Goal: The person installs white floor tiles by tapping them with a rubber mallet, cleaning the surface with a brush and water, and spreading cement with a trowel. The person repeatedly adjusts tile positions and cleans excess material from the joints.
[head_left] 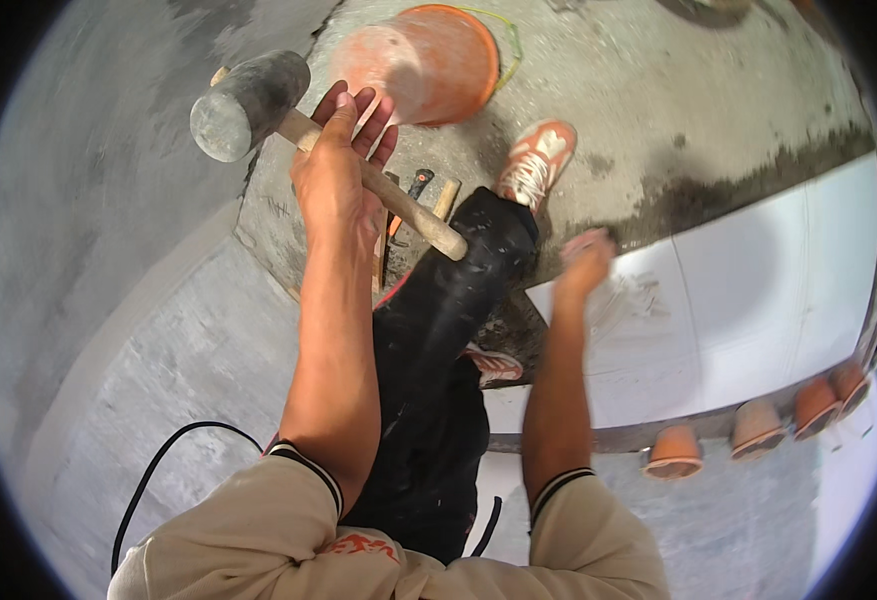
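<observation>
My left hand (334, 165) is raised at upper left and grips the wooden handle of a rubber mallet (250, 105). Its fingertips stick out past the handle. The mallet's thick grey-black head points left, and the handle's pale end slants down over my knee. Low at the right, my right hand (588, 258) is at the corner of a row of large white tiles (733, 285). Motion smears its fingers, so I cannot see whether anything is in them. Whitish smudges mark the tile beside that hand.
An orange bucket (423, 65) lies tipped on the concrete floor beyond my left hand. Hand tools with an orange-black handle (420, 184) lie by my leg. Several terracotta-coloured pots (674, 452) line the tiles' near side. A grey wall (108, 180) rises at left.
</observation>
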Demonstrator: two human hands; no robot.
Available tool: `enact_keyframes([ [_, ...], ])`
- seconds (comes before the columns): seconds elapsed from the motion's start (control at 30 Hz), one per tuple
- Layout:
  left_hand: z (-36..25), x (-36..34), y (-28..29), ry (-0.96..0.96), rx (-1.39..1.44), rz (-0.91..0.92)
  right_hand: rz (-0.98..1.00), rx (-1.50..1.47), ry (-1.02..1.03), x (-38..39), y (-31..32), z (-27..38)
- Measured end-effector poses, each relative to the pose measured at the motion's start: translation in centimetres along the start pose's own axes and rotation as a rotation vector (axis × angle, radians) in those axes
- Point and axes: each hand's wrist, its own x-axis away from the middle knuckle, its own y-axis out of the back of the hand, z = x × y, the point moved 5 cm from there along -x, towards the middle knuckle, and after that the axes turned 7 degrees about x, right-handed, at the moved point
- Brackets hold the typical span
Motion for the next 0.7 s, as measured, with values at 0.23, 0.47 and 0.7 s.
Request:
enact_keyframes([
  [0.23, 7.4, 8.7, -5.8, 0.144, -0.308, 0.333, 0.232, -0.558, -1.019, 17.4, -9.4, -24.9],
  [0.47, 12.5, 15.5, -8.4, -0.036, -0.640, 0.639, 0.051, -1.357, -1.443, 14.6, -21.7, -26.8],
  [0.7, 17.2, 16.2, -6.7, 0.020, -0.796, 0.633, -0.172, -1.602, -1.558, 10.9, -27.1, -33.1],
])
